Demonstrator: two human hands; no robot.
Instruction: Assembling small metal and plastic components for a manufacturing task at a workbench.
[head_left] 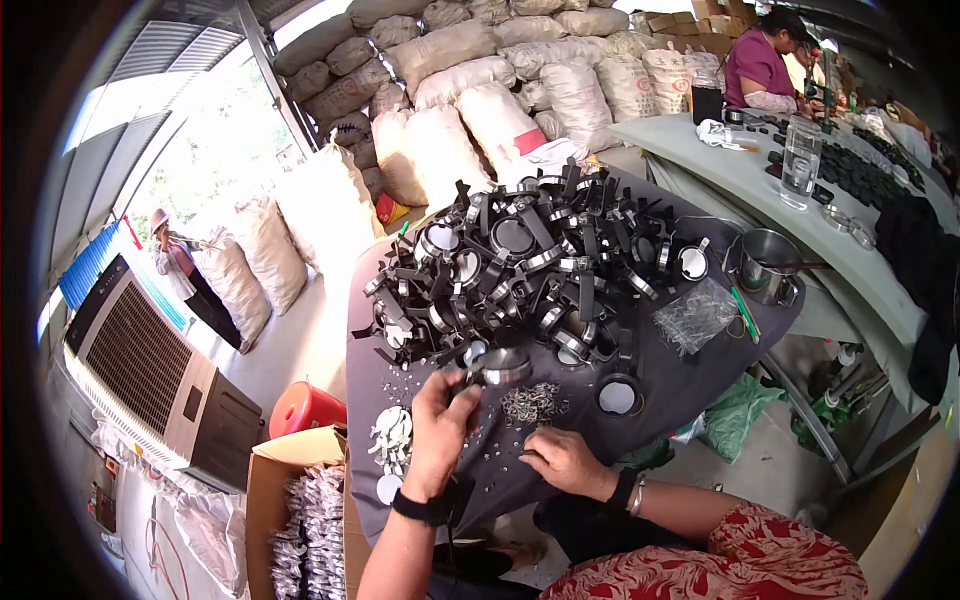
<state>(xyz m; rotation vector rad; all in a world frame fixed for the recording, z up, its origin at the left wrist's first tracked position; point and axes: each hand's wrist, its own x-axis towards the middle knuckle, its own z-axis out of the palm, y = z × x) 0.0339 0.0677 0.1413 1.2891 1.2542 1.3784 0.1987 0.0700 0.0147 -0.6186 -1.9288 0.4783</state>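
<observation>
My left hand (440, 415) is closed on a round black part with a metal rim (503, 366), raised over the near side of the dark-covered table (670, 370). Its outline is a little blurred. To the right, my right hand (568, 461) rests low near the table's front edge, fingers curled together; whatever they pinch is too small to make out. Between the hands and the big heap lies a small pile of metal clips (535, 403). Similar round parts with black straps or handles form the heap (520, 255). A single white-faced round part (618, 396) lies right of the clips.
White discs (391, 437) lie at the table's left edge. A clear plastic bag (695, 315) and a metal pot (768, 265) sit at the right. Below left stands a cardboard box (300, 450) beside a red bucket (305, 408). A co-worker (765, 65) sits at another table (690, 150).
</observation>
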